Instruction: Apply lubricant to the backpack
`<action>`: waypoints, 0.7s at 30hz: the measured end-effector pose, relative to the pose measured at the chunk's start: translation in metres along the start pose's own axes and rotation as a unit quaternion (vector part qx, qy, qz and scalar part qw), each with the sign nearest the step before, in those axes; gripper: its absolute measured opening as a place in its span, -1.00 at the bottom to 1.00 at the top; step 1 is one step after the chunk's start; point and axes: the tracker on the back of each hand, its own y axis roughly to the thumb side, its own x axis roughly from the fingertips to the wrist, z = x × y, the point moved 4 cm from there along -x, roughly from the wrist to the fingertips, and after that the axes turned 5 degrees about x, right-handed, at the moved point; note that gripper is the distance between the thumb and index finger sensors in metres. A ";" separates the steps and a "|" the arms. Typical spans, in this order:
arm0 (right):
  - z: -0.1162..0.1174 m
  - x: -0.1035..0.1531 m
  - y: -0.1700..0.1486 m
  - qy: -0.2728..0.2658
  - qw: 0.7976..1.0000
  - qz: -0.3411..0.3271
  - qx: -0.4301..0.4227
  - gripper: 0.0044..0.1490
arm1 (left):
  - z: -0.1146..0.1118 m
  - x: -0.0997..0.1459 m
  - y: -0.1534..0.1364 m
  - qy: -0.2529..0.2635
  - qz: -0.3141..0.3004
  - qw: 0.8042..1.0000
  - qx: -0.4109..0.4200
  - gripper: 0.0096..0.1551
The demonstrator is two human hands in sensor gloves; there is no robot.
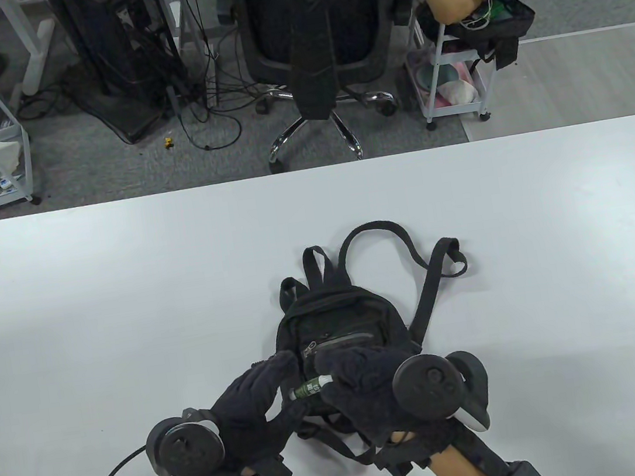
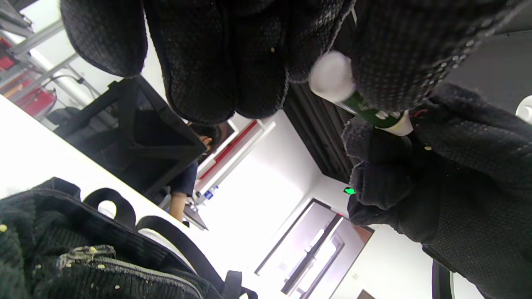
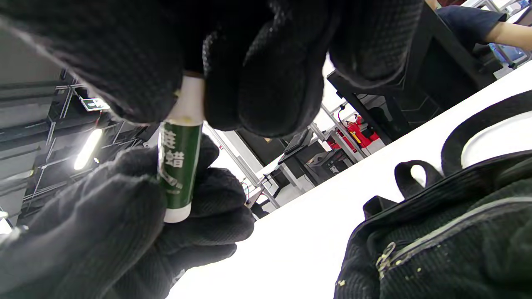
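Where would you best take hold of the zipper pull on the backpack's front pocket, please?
Pinch the flat metal zipper pull at the left end of the pocket zipper on the backpack, coming from above. It lies exposed on the fabric. Both the left hand and right hand currently hold the lubricant stick.

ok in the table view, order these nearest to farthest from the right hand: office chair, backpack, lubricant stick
1. lubricant stick: held at the right hand's fingertips, toward the left hand.
2. backpack: on the table, right under and beyond the hand.
3. office chair: on the floor past the table's far edge.
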 end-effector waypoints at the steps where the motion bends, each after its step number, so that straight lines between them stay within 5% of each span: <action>1: 0.003 -0.001 0.001 -0.002 1.000 -0.001 -0.002 -0.38 | 0.000 0.000 0.000 0.001 -0.001 1.000 -0.004 -0.26; 12: 0.036 -0.003 -0.037 0.009 0.997 0.055 -0.061 -0.22 | -0.010 -0.001 0.010 -0.001 -0.008 0.996 -0.085 -0.37; 21: 0.048 -0.003 -0.043 0.027 0.993 0.078 -0.088 -0.32 | -0.025 -0.002 0.020 -0.022 -0.039 0.984 -0.170 -0.36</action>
